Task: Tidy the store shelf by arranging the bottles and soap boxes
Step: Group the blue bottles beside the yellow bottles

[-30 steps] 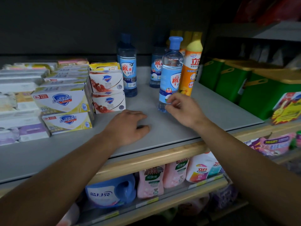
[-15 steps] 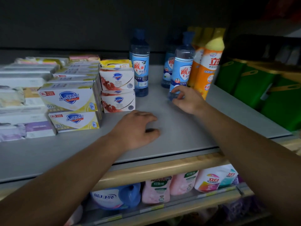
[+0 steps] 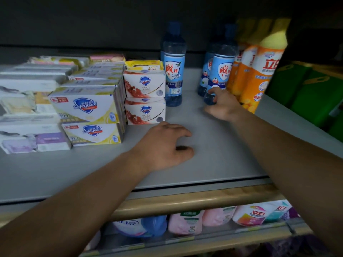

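Observation:
On the grey shelf (image 3: 213, 145) a blue-labelled clear bottle (image 3: 221, 71) stands at the back right, close in front of a second like bottle (image 3: 207, 69) and beside the orange dish-soap bottles (image 3: 259, 75). My right hand (image 3: 223, 105) holds this bottle low at its base, thumb and fingers around it. A third blue bottle (image 3: 173, 71) stands apart to the left, next to two stacked white Safeguard soap boxes (image 3: 144, 97). Yellow Safeguard boxes (image 3: 87, 115) are stacked further left. My left hand (image 3: 165, 145) rests on the shelf, fingers loosely curled, holding nothing.
Rows of pale and lilac soap boxes (image 3: 27, 108) fill the shelf's left side. Green boxes (image 3: 306, 93) stand at the far right. Below the wooden shelf edge (image 3: 185, 203), a lower shelf holds pink and blue refill pouches (image 3: 185, 222).
My right hand has slid the blue bottle backward, from near the shelf's middle to beside the orange bottles. The view has shifted left and closer. My left hand stays resting on the shelf.

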The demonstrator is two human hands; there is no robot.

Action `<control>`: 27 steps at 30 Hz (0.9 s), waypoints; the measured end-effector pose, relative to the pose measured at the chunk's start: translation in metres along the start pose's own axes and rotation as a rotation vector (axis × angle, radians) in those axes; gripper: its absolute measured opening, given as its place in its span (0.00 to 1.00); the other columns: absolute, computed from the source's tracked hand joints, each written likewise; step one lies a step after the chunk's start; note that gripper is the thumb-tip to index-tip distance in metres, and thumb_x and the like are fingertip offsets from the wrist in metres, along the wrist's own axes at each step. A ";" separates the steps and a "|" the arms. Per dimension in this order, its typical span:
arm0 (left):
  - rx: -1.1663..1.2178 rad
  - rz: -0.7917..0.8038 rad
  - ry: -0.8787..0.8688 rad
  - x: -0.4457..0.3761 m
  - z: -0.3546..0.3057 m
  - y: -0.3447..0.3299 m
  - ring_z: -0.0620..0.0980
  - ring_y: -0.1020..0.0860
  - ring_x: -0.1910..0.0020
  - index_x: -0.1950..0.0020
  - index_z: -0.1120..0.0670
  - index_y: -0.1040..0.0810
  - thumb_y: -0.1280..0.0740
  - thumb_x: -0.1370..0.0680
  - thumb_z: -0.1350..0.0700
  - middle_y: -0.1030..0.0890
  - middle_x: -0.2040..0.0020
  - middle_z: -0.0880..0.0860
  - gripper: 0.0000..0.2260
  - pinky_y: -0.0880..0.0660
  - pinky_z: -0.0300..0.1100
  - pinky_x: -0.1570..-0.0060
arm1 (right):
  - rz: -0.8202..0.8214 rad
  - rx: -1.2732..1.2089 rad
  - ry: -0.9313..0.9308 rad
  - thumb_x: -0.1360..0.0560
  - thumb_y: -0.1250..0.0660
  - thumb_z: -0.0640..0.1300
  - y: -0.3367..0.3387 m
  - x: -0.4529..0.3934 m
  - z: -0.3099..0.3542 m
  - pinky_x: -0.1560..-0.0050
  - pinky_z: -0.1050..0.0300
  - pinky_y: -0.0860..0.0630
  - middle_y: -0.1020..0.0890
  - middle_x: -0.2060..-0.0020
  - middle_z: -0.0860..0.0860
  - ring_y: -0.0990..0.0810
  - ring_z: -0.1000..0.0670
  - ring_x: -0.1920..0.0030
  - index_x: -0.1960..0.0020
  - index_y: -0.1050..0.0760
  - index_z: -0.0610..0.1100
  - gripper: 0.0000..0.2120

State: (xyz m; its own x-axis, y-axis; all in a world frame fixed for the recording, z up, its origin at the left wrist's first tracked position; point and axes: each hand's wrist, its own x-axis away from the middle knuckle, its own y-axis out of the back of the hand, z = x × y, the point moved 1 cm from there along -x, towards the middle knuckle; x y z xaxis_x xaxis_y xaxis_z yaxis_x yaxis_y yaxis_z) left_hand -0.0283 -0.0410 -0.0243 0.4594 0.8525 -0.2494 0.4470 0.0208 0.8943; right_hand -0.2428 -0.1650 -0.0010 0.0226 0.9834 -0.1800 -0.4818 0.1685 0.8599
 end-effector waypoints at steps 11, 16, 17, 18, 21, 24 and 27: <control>0.035 -0.005 -0.006 0.000 0.003 0.002 0.45 0.28 0.35 0.36 0.48 0.22 0.31 0.28 0.45 0.22 0.36 0.45 0.21 0.36 0.34 0.34 | -0.084 -0.081 -0.001 0.23 0.31 0.48 0.012 0.009 0.017 0.40 0.53 0.25 0.24 0.36 0.47 0.25 0.46 0.36 0.27 0.34 0.47 0.27; 0.318 -0.167 0.116 0.001 0.007 0.012 0.40 0.22 0.59 0.49 0.47 0.18 0.29 0.28 0.55 0.18 0.57 0.43 0.09 0.30 0.29 0.55 | -0.260 -0.272 0.113 0.25 0.30 0.53 0.039 -0.007 0.080 0.50 0.60 0.30 0.25 0.41 0.51 0.25 0.51 0.44 0.30 0.32 0.46 0.27; 0.364 -0.204 0.137 0.002 0.008 0.014 0.39 0.22 0.59 0.49 0.48 0.17 0.29 0.28 0.56 0.19 0.58 0.41 0.09 0.29 0.28 0.54 | -0.277 -0.285 0.129 0.26 0.30 0.54 0.042 -0.012 0.093 0.50 0.60 0.30 0.25 0.40 0.50 0.25 0.51 0.43 0.30 0.32 0.45 0.29; 0.402 -0.237 0.148 0.002 0.008 0.016 0.38 0.21 0.57 0.49 0.49 0.17 0.29 0.28 0.58 0.19 0.57 0.41 0.09 0.28 0.28 0.51 | -0.286 -0.289 0.136 0.27 0.29 0.55 0.044 -0.018 0.105 0.48 0.59 0.29 0.25 0.38 0.48 0.25 0.49 0.41 0.30 0.32 0.43 0.30; 0.462 -0.319 0.162 0.002 0.011 0.020 0.40 0.19 0.54 0.49 0.53 0.17 0.30 0.28 0.61 0.16 0.54 0.47 0.09 0.25 0.31 0.47 | -0.257 -0.294 0.132 0.28 0.29 0.58 0.039 -0.030 0.132 0.47 0.58 0.28 0.23 0.37 0.46 0.25 0.46 0.38 0.32 0.29 0.44 0.30; 0.463 -0.354 0.206 0.001 0.015 0.019 0.40 0.18 0.54 0.48 0.52 0.17 0.31 0.28 0.60 0.15 0.53 0.48 0.10 0.24 0.33 0.46 | -0.234 -0.280 0.121 0.26 0.30 0.58 0.029 -0.034 0.144 0.50 0.58 0.29 0.22 0.39 0.46 0.23 0.45 0.40 0.34 0.28 0.44 0.27; 0.465 -0.374 0.223 0.000 0.016 0.017 0.40 0.18 0.54 0.49 0.51 0.17 0.31 0.28 0.59 0.15 0.54 0.47 0.10 0.24 0.34 0.46 | -0.307 -0.285 0.094 0.25 0.30 0.55 0.025 -0.036 0.140 0.45 0.53 0.24 0.21 0.41 0.45 0.22 0.44 0.42 0.37 0.27 0.44 0.23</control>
State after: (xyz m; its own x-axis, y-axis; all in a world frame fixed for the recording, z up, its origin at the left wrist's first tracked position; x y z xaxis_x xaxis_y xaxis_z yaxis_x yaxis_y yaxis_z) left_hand -0.0082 -0.0493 -0.0150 0.0596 0.9208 -0.3855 0.8558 0.1518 0.4946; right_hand -0.1335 -0.1869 0.0937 0.1293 0.8777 -0.4615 -0.6882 0.4145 0.5955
